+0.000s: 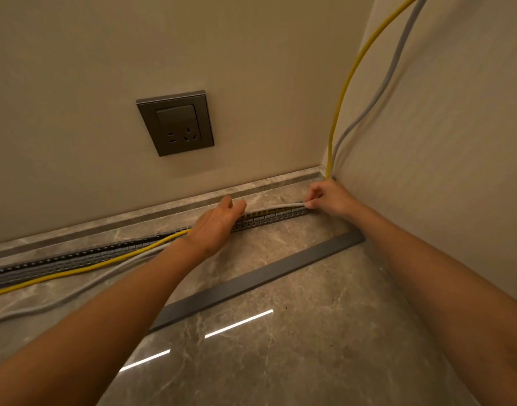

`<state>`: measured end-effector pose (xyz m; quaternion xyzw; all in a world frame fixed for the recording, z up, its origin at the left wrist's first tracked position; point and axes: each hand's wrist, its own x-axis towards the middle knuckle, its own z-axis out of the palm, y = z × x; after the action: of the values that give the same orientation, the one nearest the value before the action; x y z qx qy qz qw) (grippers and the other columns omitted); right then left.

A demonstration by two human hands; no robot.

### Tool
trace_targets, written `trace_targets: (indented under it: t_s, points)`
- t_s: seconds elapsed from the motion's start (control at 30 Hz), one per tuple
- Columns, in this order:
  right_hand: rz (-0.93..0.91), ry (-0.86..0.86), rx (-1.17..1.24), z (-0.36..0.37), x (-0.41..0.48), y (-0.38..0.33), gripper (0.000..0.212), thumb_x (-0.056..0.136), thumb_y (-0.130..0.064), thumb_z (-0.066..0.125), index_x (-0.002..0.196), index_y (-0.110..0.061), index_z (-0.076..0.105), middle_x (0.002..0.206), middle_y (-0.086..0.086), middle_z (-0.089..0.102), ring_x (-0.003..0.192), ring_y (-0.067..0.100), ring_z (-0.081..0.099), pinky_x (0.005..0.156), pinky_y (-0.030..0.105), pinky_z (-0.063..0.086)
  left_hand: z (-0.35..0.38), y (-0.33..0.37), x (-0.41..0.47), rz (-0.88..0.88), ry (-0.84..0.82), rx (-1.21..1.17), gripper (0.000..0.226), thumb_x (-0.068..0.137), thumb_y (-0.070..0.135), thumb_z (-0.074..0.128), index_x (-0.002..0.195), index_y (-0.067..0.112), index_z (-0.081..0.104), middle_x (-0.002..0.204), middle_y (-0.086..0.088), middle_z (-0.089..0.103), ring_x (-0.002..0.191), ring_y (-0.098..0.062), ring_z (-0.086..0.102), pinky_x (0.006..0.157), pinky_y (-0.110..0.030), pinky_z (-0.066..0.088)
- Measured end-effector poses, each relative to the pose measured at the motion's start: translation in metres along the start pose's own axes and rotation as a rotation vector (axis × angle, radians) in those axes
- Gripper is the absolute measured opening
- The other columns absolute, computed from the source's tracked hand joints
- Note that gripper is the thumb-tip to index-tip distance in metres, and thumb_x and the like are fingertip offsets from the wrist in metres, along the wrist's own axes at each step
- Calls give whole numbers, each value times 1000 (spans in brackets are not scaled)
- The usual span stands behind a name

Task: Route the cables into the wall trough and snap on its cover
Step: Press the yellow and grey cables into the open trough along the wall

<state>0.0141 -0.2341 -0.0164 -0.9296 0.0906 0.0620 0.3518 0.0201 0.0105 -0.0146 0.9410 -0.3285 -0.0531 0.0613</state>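
Note:
A slotted grey trough (75, 257) runs along the floor at the foot of the back wall, from the left edge to the corner. A yellow cable (343, 92) and a grey cable (383, 83) drop down the corner, then run left along the trough. My right hand (327, 197) pinches the grey cable just above the trough near the corner. My left hand (216, 221) rests over the trough, fingers curled on both cables where they pass under it. Left of that hand both cables lie outside the trough on the floor. The flat grey cover strip (260, 278) lies loose on the floor.
A grey wall socket with a switch (175, 123) sits on the back wall above the trough. A stone skirting (134, 218) borders the wall. The glossy marble floor (280, 361) reflects ceiling lights. The right wall (441, 142) stands close beside my right arm.

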Motion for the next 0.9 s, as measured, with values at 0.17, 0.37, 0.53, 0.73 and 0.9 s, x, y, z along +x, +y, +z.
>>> trace_targets:
  t_s: [0.17, 0.37, 0.53, 0.73, 0.9]
  points:
    - [43, 40, -8, 3, 0, 3, 17, 82, -4, 65, 66, -9, 64, 60, -6, 54, 60, 4, 48, 66, 23, 39, -2, 1, 5, 92, 52, 196, 14, 85, -2, 60, 98, 2, 62, 93, -17, 62, 83, -36, 59, 56, -36, 37]
    - [20, 66, -82, 7, -3, 12, 11, 80, -3, 67, 77, 7, 69, 77, 9, 59, 71, 15, 53, 70, 23, 36, 7, 13, 5, 75, 23, 373, 26, 95, 7, 44, 116, 1, 58, 115, -15, 55, 106, -31, 51, 88, -38, 42]
    - [17, 101, -257, 10, -8, 9, 37, 84, -13, 66, 56, -19, 43, 75, 5, 55, 80, 24, 54, 66, 30, 36, 13, 20, -1, 0, 27, 340, 31, 96, 2, 40, 127, 1, 45, 124, -16, 50, 111, -29, 50, 90, -36, 46]
    - [-87, 183, -278, 19, -18, 11, 16, 84, -8, 64, 98, -12, 57, 104, 18, 66, 97, 34, 61, 81, 42, 53, 14, 12, -5, 41, 78, 274, 12, 77, -8, 68, 89, -7, 65, 86, -19, 63, 71, -33, 61, 58, -40, 53]
    - [-81, 143, -381, 13, -16, 5, 14, 85, -9, 62, 98, -7, 66, 106, 17, 69, 100, 33, 62, 82, 37, 49, 14, 12, -1, -53, 48, 203, 23, 91, 3, 53, 112, -1, 61, 107, -18, 62, 94, -32, 59, 77, -37, 49]
